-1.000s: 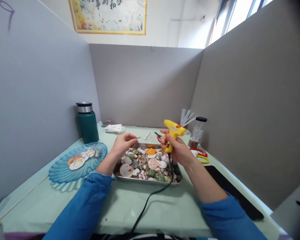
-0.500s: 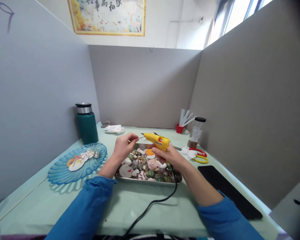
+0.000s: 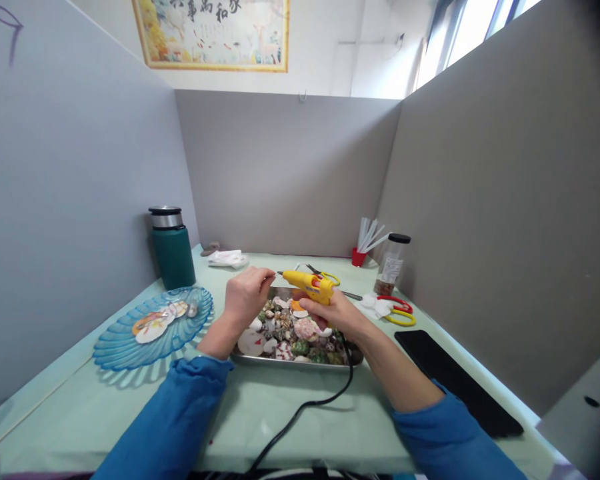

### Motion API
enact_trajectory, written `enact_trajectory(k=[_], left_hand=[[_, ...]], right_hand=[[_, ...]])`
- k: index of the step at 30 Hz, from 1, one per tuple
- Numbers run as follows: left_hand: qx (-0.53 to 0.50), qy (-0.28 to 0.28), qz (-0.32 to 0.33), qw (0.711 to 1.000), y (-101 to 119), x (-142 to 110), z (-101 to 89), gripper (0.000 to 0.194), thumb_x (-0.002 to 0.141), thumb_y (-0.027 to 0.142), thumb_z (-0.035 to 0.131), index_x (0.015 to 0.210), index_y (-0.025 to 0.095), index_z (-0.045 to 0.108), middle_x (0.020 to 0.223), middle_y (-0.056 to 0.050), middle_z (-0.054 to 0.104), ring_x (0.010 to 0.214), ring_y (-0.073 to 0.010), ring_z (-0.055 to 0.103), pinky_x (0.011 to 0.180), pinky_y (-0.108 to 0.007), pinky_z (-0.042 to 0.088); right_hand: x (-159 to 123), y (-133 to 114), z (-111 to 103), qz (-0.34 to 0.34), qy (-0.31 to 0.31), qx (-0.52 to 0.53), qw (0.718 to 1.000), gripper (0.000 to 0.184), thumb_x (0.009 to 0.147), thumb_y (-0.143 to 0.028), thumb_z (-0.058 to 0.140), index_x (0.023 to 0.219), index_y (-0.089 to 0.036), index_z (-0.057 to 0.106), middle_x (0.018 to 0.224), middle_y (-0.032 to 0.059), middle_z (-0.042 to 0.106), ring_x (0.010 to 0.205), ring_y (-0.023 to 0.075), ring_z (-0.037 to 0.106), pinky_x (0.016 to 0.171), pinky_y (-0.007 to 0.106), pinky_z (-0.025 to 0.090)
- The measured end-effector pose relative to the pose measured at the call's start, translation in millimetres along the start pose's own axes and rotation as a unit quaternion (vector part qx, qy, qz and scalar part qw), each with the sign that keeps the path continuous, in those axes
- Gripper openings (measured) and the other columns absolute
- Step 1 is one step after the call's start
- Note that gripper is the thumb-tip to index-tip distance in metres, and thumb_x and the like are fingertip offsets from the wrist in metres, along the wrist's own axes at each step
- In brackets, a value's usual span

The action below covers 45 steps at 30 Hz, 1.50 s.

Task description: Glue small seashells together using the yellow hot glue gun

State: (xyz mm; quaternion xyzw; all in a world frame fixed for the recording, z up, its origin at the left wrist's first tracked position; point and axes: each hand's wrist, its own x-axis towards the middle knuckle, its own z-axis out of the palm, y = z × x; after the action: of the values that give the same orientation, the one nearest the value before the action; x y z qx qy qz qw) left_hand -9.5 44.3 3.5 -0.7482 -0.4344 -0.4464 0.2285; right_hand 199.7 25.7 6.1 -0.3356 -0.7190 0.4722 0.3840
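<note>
My right hand [image 3: 333, 310] is wrapped round the handle of a yellow hot glue gun [image 3: 310, 285], its nozzle pointing left. My left hand [image 3: 247, 292] is closed in a pinch right by the nozzle tip; whatever the fingertips hold is too small and hidden to name. Beneath both hands lies a metal tray [image 3: 290, 364] filled with shells and small stones, among them a pink-white shell [image 3: 306, 329], green shells [image 3: 300, 348] and a flat white shell [image 3: 251, 342]. A black cord [image 3: 305, 405] runs from the glue gun to the table's front edge.
At left, a blue scalloped plate [image 3: 115, 347] bears joined shells [image 3: 157, 327], near a green bottle [image 3: 173, 257]. To the right are red-and-yellow-handled scissors [image 3: 401, 319], a black phone-like slab [image 3: 455, 383], a clear jar [image 3: 392, 267] and a red cup [image 3: 359, 257] of glue sticks. Grey partitions enclose the table.
The glue gun has shifted slightly left, its nozzle now close to my left fingertips. My left hand has turned a little, and the thin thing seen at its fingers is now hardly visible.
</note>
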Motion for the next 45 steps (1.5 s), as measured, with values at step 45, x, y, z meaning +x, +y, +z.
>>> enact_trajectory(k=[45], left_hand=[[-0.634, -0.079, -0.439, 0.632, 2, 9, -1.5, 0.022, 0.061, 0.022, 0.076, 0.076, 0.012, 0.065, 0.075, -0.004, 0.070, 0.051, -0.0053, 0.057, 0.056, -0.018, 0.050]], right_hand=[[-5, 5, 0, -0.166, 0.080, -0.325, 0.928, 0.030, 0.082, -0.044, 0.053, 0.095, -0.019, 0.065, 0.076, 0.0034, 0.065, 0.062, 0.0146, 0.054, 0.059, 0.023, 0.037]])
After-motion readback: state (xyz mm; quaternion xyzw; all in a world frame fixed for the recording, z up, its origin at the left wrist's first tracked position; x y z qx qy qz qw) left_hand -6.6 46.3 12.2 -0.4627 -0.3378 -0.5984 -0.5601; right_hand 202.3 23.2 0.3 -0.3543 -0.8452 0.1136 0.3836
